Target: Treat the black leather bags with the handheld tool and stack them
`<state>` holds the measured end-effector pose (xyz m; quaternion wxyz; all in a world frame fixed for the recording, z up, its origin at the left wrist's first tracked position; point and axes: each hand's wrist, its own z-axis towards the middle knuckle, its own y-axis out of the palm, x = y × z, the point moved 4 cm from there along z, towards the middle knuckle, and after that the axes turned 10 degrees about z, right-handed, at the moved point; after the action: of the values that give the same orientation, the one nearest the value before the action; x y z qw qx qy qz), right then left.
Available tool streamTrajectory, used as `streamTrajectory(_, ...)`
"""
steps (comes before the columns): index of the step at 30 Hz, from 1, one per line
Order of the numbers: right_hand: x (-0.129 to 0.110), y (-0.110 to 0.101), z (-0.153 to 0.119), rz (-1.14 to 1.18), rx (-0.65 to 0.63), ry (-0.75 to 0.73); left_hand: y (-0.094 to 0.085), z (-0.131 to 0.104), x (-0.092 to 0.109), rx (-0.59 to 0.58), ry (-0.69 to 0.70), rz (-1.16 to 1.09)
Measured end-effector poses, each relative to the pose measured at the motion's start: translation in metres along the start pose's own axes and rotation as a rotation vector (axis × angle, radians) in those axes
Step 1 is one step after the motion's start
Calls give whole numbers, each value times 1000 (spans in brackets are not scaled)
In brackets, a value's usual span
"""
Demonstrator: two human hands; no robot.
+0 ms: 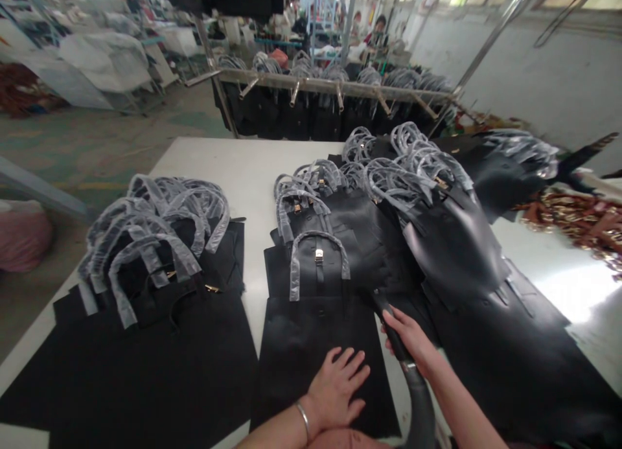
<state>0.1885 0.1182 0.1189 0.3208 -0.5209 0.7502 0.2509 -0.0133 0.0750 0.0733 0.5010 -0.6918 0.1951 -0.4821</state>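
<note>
My left hand (pixel 339 385) lies flat with fingers spread on a black leather-like panel (pixel 296 345) at the front middle of the table. My right hand (pixel 408 335) is wrapped round a black hose handle (pixel 398 342), whose thick dark tube runs down to the bottom edge. The handle's front end points at the panel's upper right; its tip is blurred against the black material. Just beyond the panel sits a plastic-wrapped bag handle (pixel 319 238) with a gold buckle (pixel 319 255) and a short strap on a black piece.
Left and right lie piles of black panels (pixel 146 378) with plastic-wrapped handles (pixel 160 222). A metal rack (pixel 330 86) hung with similar pieces stands behind the white table (pixel 204 157). Brown straps with gold hardware (pixel 583 225) lie at the far right. People sit in the background.
</note>
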Motion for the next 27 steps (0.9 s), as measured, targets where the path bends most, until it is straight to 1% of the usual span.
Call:
streamTrajectory(2,1,-3,-3,-5,-2,-1,0,-1,0,8,-6,0)
streamTrajectory(5,8,-9,-13,-33,-9,40,3,-1,-1,23,-5,-2)
streamTrajectory(8,10,-9,-12,-58,-1,52,9,1,-2,30,-9,-2)
streamTrajectory(12,-3,0,-2,-99,70,-58,10,0,-2,34,-23,-8)
streamTrajectory(14,-8,2,-4,-125,113,-116,6,-1,-2,37,-17,-28)
streamTrajectory(15,-8,3,-8,-143,115,-123,4,-2,-3,38,-12,-41)
streamTrajectory(17,-2,5,-18,-197,67,-102,2,-4,-5,40,-6,-61)
streamTrajectory(20,17,11,-33,-271,-39,-35,3,-5,-9,42,9,-65)
streamTrajectory(21,23,13,-37,-272,-58,-15,5,-5,-10,42,26,-62)
streamTrajectory(23,32,16,-41,-234,-56,19,6,-9,-13,59,31,-40)
streamTrajectory(24,34,16,-43,-206,-47,30,5,-12,-16,81,-3,-17)
streamTrajectory(25,35,14,-43,-177,-33,37,3,-16,-21,115,-68,16)
streamTrajectory(27,33,7,-44,-121,12,50,-4,-27,-35,198,-259,105)
